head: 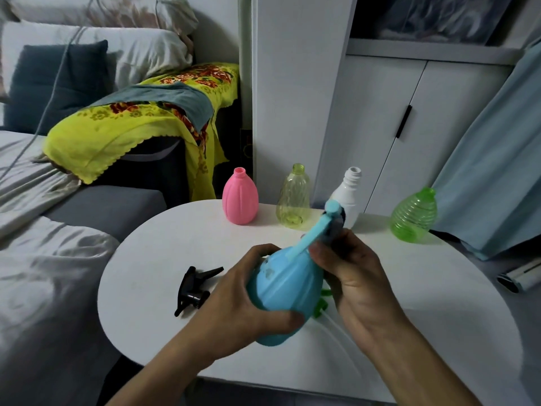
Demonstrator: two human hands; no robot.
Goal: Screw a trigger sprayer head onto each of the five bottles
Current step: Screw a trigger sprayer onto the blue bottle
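My left hand grips the body of a light blue bottle, held tilted above the white round table. My right hand is closed around the neck end, where a blue and grey trigger sprayer head sits on the bottle. A black sprayer head lies on the table left of my hands. Along the far edge stand a pink bottle, a clear yellow bottle, a white bottle and a green ribbed bottle, all with open necks. A green sprayer part shows partly under the blue bottle.
A grey sofa with a yellow floral cloth stands left of the table. White cabinet doors rise behind it, and a pale blue curtain hangs at the right. A thin clear tube lies on the table near my right wrist.
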